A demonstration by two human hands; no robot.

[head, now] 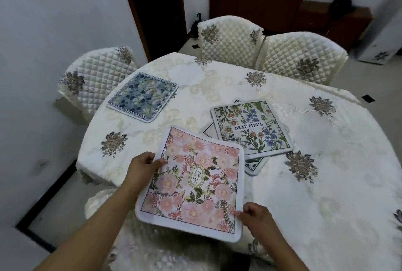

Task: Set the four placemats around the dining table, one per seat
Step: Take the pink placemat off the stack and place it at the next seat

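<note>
I am gripping a pink floral fabric placemat (193, 186) (lettered GARDEN) by its edges, my left hand (144, 167) and right hand (256, 216) both pinched shut on it. It is hovering over the near edge of the round white embroidered tablecloth (304, 183).

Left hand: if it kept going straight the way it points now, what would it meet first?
Probably the BEAUTIFUL placemat, beyond the pink placemat that the left hand holds; depth is unclear.

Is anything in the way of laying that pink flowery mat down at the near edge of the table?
Nothing visible: both hands hold the pink mat over bare tablecloth; the stacked mats lie beyond it.
</note>
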